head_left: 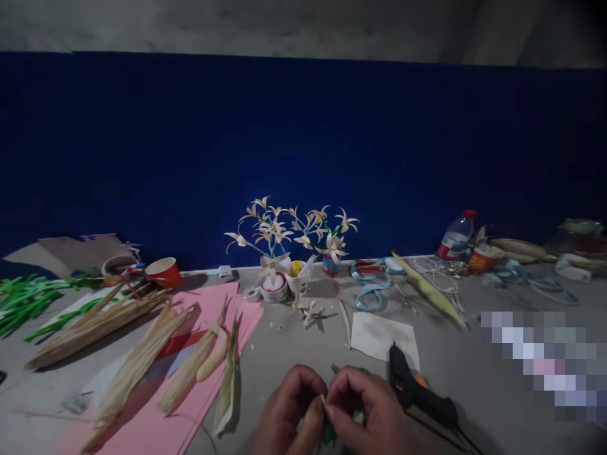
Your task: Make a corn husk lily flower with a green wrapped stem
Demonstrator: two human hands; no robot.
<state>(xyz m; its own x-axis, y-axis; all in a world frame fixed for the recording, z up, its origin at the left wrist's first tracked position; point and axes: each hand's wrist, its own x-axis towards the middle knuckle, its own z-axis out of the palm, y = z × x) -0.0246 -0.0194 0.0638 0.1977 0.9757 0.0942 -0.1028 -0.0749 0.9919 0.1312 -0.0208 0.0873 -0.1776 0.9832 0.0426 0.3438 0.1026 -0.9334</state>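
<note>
My left hand [293, 414] and my right hand [367, 411] meet at the near edge of the table, thumbs and forefingers pinched together. Between the fingertips shows the end of a small pale strip [324, 400], perhaps corn husk; most of it is hidden. Something green [329, 433] shows just below the fingers, and it is unclear whether it joins the strip. A black glue gun [417, 388] lies on its side to the right of my right hand. Left of my left hand is a greenish corn husk [228, 382].
Pink paper sheets [190, 420] carry dried corn husks [137, 366] on the left, near green stems [21, 303]. Pale husk flowers [271, 230] stand in cups at the back. White paper [385, 338], blue ribbon [370, 297] and a bottle [455, 239] are on the right.
</note>
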